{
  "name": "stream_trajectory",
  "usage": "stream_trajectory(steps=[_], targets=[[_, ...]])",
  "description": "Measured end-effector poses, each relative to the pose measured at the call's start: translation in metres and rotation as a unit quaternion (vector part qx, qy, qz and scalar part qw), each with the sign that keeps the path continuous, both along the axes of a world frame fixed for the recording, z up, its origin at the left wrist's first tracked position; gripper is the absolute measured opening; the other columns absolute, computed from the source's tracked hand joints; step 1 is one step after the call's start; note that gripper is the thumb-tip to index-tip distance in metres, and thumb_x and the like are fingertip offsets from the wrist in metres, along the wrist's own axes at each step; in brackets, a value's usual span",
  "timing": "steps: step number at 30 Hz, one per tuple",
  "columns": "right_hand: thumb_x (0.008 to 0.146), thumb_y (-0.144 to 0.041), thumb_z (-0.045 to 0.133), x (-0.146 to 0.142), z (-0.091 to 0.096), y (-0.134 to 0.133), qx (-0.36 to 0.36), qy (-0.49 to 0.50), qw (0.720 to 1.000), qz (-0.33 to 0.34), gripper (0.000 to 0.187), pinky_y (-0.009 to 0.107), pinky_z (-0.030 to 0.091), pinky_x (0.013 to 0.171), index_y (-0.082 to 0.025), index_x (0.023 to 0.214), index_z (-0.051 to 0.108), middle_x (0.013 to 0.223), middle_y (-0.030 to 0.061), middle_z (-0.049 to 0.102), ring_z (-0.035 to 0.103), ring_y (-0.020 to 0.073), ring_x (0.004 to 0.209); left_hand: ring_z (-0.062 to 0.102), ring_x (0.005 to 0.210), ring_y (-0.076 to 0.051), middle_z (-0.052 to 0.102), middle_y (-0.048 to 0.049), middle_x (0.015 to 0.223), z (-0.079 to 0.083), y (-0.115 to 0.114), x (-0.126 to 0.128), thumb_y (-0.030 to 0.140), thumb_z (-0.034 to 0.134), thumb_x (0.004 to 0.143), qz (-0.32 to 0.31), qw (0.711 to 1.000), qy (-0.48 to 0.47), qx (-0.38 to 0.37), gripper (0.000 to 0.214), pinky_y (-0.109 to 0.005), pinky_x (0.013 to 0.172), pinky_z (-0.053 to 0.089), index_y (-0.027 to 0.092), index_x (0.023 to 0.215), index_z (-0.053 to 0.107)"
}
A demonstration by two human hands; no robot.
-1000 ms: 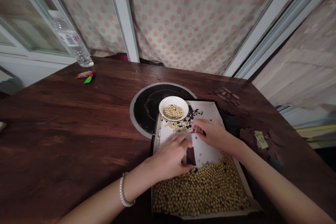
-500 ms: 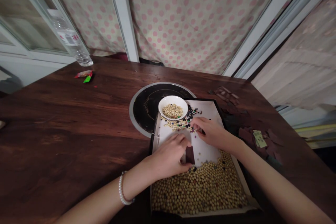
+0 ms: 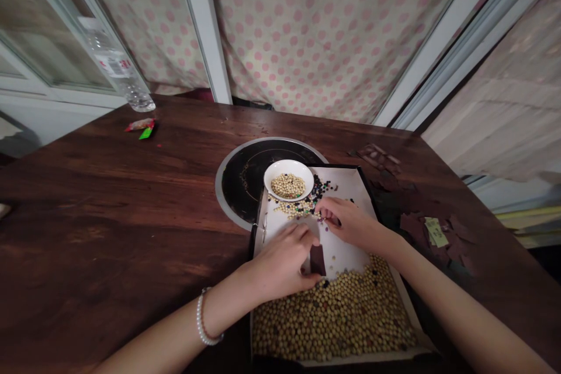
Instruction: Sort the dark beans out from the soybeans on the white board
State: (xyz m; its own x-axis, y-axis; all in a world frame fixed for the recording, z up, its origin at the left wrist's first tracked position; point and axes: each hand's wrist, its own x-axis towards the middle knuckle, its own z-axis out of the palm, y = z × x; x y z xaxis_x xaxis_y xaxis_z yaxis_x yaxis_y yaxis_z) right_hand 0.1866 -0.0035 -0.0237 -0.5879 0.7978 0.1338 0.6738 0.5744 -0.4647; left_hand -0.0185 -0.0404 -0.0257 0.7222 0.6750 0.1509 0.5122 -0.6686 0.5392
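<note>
A shallow white-lined tray (image 3: 357,184) lies on the dark wooden table. Its near half is heaped with tan beans (image 3: 333,321), a few dark ones among them. My left hand (image 3: 283,260) rests on the tray's bare middle, fingers curled round a small dark card (image 3: 317,259) stood against the heap. My right hand (image 3: 346,222) is further in, fingertips pinched at the edge of a small mixed pile of pale and dark beans (image 3: 309,201). A white bowl (image 3: 288,179) of pale beans sits at the tray's far left corner.
A round black inset plate with a metal rim (image 3: 239,178) is under the bowl. Torn dark paper scraps (image 3: 421,216) lie right of the tray. A plastic bottle (image 3: 116,67) and a red and green wrapper (image 3: 142,127) are at the far left.
My right hand has slid slightly left towards the small mixed pile. The left hand and card have stayed put.
</note>
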Motion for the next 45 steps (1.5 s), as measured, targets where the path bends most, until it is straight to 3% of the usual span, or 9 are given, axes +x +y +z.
stream_trajectory(steps=[8,13,18,24,30,35,40,45], targets=[[0.068,-0.004,0.042,-0.002,0.007,-0.007,-0.010,0.026,1.000,-0.006,0.023,0.028,0.041,0.063,-0.022,0.083,0.041,0.076,0.0017,0.052,0.050,0.0167,0.071,0.055,0.105,-0.032,0.059,-0.0110,0.101,0.000,-0.001,0.000,0.028,0.075,0.065,0.001,1.000,-0.007,0.002,0.041,-0.046,0.092,0.048,0.014,0.100,0.059],[0.073,-0.006,0.045,-0.012,0.018,-0.037,-0.061,0.080,0.995,-0.003,0.018,0.026,0.040,0.064,-0.022,0.081,0.042,0.075,-0.0006,0.053,0.051,0.0139,0.069,0.054,0.107,-0.033,0.060,-0.0140,0.105,0.000,-0.001,0.000,0.027,0.074,0.065,-0.012,1.000,-0.019,0.012,0.046,-0.048,0.097,0.044,0.010,0.105,0.059],[0.073,-0.004,0.044,-0.019,0.008,-0.059,-0.102,0.065,0.992,0.029,0.020,0.026,0.038,0.061,-0.022,0.081,0.039,0.077,0.0002,0.050,0.047,0.0138,0.069,0.057,0.099,-0.031,0.061,-0.0107,0.096,0.000,0.000,0.001,0.023,0.072,0.064,-0.015,0.999,-0.018,0.030,0.034,-0.047,0.093,0.047,0.013,0.095,0.059],[0.075,-0.003,0.043,-0.019,-0.002,-0.057,-0.097,0.059,0.993,0.025,0.020,0.028,0.037,0.062,-0.022,0.080,0.038,0.078,0.0014,0.050,0.047,0.0155,0.070,0.058,0.097,-0.031,0.061,-0.0103,0.094,-0.002,-0.001,0.001,0.023,0.072,0.063,-0.009,0.999,-0.023,0.043,0.033,-0.047,0.092,0.048,0.014,0.092,0.058],[0.080,-0.006,0.046,-0.013,0.012,-0.059,-0.090,0.073,0.993,0.025,0.017,0.029,0.042,0.069,-0.022,0.087,0.046,0.084,0.0020,0.056,0.053,0.0166,0.078,0.056,0.103,-0.032,0.061,-0.0114,0.100,-0.003,0.000,0.000,0.028,0.074,0.065,-0.016,0.999,-0.025,0.045,0.040,-0.048,0.097,0.046,0.013,0.099,0.059],[0.082,-0.007,0.049,0.016,0.019,-0.050,-0.066,0.082,0.994,-0.030,0.018,0.032,0.045,0.079,-0.022,0.092,0.053,0.095,0.0035,0.060,0.057,0.0181,0.090,0.054,0.108,-0.033,0.059,-0.0114,0.103,0.000,-0.001,0.000,0.031,0.077,0.064,-0.006,1.000,-0.003,0.028,0.042,-0.046,0.097,0.046,0.013,0.099,0.059],[0.080,-0.007,0.049,0.042,0.009,-0.034,-0.023,0.015,0.996,-0.084,0.022,0.039,0.045,0.086,-0.021,0.095,0.056,0.099,0.0064,0.061,0.056,0.0220,0.096,0.055,0.107,-0.032,0.059,-0.0110,0.104,-0.001,-0.001,-0.001,0.028,0.077,0.063,-0.003,1.000,-0.012,0.017,0.042,-0.047,0.096,0.047,0.014,0.098,0.059],[0.078,-0.005,0.049,0.042,-0.001,-0.035,0.010,-0.026,0.996,-0.081,0.026,0.042,0.043,0.092,-0.020,0.099,0.053,0.104,0.0082,0.059,0.052,0.0243,0.103,0.054,0.109,-0.032,0.059,-0.0107,0.104,-0.001,0.000,-0.001,0.028,0.076,0.064,-0.005,1.000,-0.020,0.014,0.040,-0.047,0.094,0.047,0.015,0.098,0.059]])
